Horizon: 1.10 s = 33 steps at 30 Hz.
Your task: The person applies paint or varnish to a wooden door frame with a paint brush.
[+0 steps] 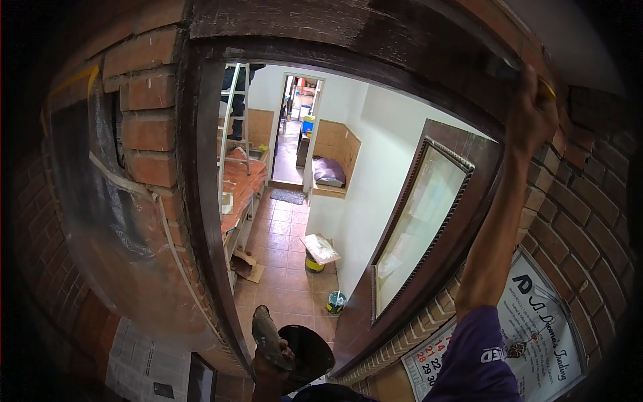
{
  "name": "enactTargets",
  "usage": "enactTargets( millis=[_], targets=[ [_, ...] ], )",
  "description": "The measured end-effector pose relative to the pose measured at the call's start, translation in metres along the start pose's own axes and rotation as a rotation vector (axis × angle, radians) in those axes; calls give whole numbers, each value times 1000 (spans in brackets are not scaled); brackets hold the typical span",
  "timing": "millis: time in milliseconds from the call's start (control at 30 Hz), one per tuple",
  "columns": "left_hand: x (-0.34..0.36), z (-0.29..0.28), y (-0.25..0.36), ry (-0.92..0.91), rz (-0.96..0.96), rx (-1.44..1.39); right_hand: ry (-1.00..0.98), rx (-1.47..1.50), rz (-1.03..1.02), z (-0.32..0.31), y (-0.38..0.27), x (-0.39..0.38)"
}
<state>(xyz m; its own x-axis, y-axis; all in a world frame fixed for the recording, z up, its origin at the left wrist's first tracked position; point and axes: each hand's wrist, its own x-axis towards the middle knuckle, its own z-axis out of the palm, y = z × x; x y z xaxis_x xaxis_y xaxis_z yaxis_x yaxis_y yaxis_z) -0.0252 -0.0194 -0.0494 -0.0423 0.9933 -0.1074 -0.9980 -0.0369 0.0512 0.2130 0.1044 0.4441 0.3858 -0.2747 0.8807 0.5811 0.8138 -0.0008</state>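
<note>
My right hand [536, 120] is raised to the upper right corner of a dark brown wooden door frame [288, 57]. Its fingers are closed around something with a small yellow edge, mostly hidden by the hand, pressed against the wood. Low in the middle, my left hand [271, 368] is wrapped around a grey-brown, stained piece that looks like a crumpled rag [271, 335]. Directly beside it is a dark, round open container [308, 348]; whether the left hand also supports it, I cannot tell.
A brown door with a glass panel [422, 221] stands open on the right. Inside, a board [321, 248] rests on a bucket, near a small paint can [335, 301]. A stepladder [231, 127] stands at the left. Plastic sheeting [100, 221] covers the left wall; a calendar [536, 321] hangs right.
</note>
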Motion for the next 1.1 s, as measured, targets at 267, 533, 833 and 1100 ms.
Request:
enactTargets(
  millis=[267, 533, 833, 1100],
  targets=[
    [4, 2, 0, -71, -67, -30, -306, 364, -131, 54, -62, -51],
    [5, -4, -6, -139, -126, -106, -67, 148, 8, 29, -20, -8],
    [12, -1, -14, -224, -161, -101, -294, 435, -45, 77, -68, -22],
    [10, 9, -13, -187, -190, -141, -104, 464, 107, 52, -54, -8]
  ],
)
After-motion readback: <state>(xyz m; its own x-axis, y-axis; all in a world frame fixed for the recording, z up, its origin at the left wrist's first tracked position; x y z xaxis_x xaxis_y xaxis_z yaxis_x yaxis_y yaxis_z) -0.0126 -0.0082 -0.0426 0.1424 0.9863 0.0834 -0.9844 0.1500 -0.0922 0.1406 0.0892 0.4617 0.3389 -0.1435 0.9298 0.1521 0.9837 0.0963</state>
